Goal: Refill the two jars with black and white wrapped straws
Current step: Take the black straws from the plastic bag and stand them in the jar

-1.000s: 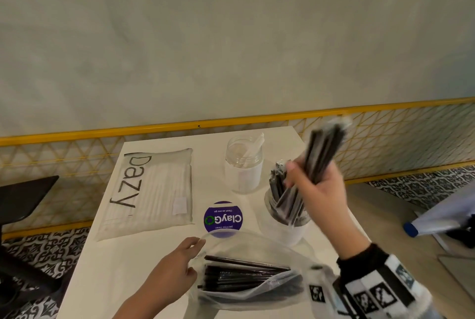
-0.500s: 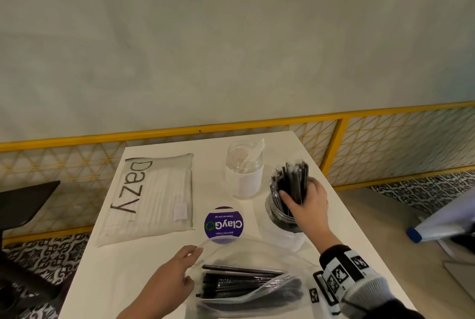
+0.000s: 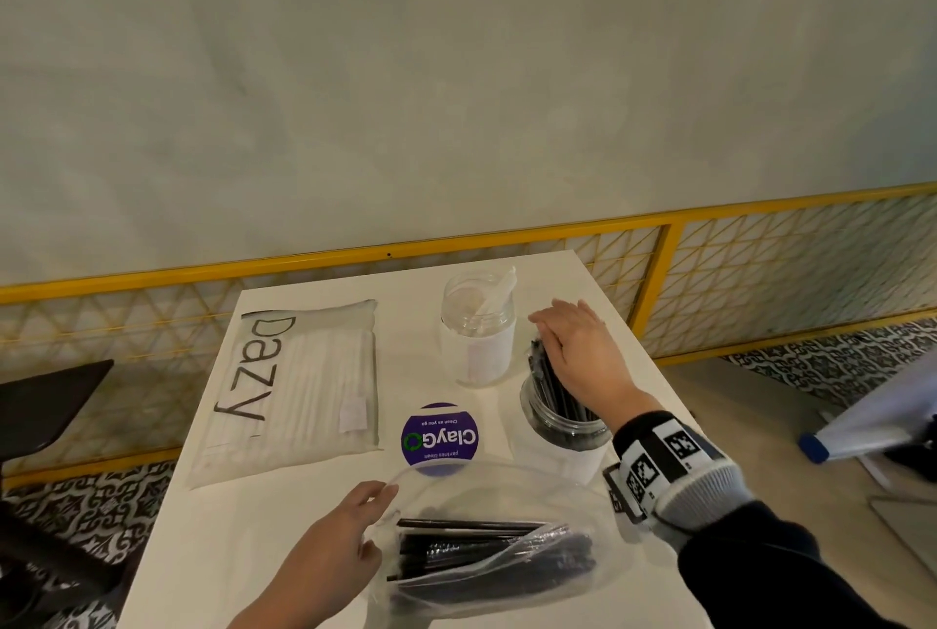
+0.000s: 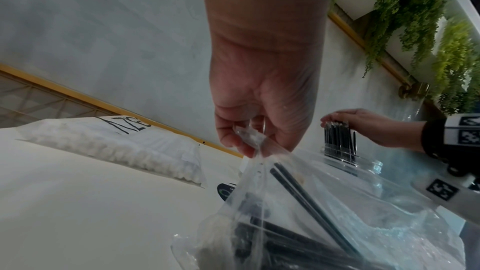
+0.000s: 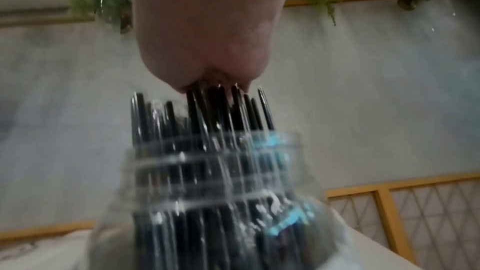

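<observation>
A clear jar [image 3: 568,430] packed with black wrapped straws [image 3: 550,387] stands at the table's right side. My right hand [image 3: 573,344] lies flat on the straw tops, fingers straight; in the right wrist view my palm [image 5: 215,63] presses the straw tips [image 5: 207,114] above the jar [image 5: 207,192]. A second clear jar [image 3: 479,329] behind and to the left holds only a few white straws. My left hand [image 3: 355,527] pinches the rim of a clear plastic bag [image 3: 507,491] of black straws [image 3: 471,542] near the front edge; the pinch [image 4: 249,137] shows in the left wrist view.
A sealed "DaZY" bag of white straws [image 3: 299,375] lies at the table's left. A round purple ClayGo sticker [image 3: 439,436] sits mid-table. A yellow lattice rail [image 3: 659,283] runs behind the white table [image 3: 228,552]. A dark chair [image 3: 40,405] stands at the left.
My right hand lowered a bundle of black straws into the jar, let go of it, and now lies flat on the tops. The left hand kept its hold on the bag.
</observation>
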`<state>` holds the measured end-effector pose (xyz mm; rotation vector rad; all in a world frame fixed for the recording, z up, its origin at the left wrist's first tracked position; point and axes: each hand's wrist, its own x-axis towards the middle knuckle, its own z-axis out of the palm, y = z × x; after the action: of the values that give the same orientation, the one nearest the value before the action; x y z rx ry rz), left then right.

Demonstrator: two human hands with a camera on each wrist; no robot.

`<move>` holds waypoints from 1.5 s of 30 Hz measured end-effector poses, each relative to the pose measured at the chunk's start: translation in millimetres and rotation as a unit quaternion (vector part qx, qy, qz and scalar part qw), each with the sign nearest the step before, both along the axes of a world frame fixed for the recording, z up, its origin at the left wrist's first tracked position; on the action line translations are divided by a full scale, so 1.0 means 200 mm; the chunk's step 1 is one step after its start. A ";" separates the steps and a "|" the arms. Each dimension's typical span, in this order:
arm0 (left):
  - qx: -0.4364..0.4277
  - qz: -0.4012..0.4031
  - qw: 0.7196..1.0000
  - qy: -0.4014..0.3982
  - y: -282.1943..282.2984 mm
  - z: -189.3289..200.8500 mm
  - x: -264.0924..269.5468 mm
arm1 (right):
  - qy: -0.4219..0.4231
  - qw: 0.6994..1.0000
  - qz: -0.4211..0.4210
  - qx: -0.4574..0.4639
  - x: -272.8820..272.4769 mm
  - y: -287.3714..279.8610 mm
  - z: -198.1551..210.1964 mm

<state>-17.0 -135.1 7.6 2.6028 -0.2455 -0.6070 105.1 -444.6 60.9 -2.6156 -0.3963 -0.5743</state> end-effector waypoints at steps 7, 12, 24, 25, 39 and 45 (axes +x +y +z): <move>-0.015 0.014 1.000 0.004 0.01 -0.01 -0.01 | 0.022 0.997 0.008 -0.077 -0.09 -0.01 -0.06; -0.004 0.008 1.000 -0.001 0.00 -0.01 -0.01 | -0.008 0.998 -0.026 -0.051 -0.07 -0.01 -0.05; 0.008 -0.001 1.000 -0.007 -0.02 0.01 0.00 | -0.067 0.993 -0.086 -0.051 -0.17 -0.03 -0.01; 0.007 -0.003 1.000 -0.007 -0.02 0.01 0.00 | -0.106 0.992 -0.066 -0.016 -0.20 0.00 0.02; -0.059 0.009 0.998 -0.017 -0.04 0.04 -0.02 | 0.366 0.884 0.165 -0.240 -0.56 0.54 -0.49; -0.034 0.012 0.999 -0.014 -0.03 0.07 -0.03 | 0.393 0.873 0.171 -0.234 -0.57 0.53 -0.48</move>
<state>-22.0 -141.4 21.6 2.5459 -0.2400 -0.5442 -8.7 -339.3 -34.5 -2.8192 -0.7553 0.7873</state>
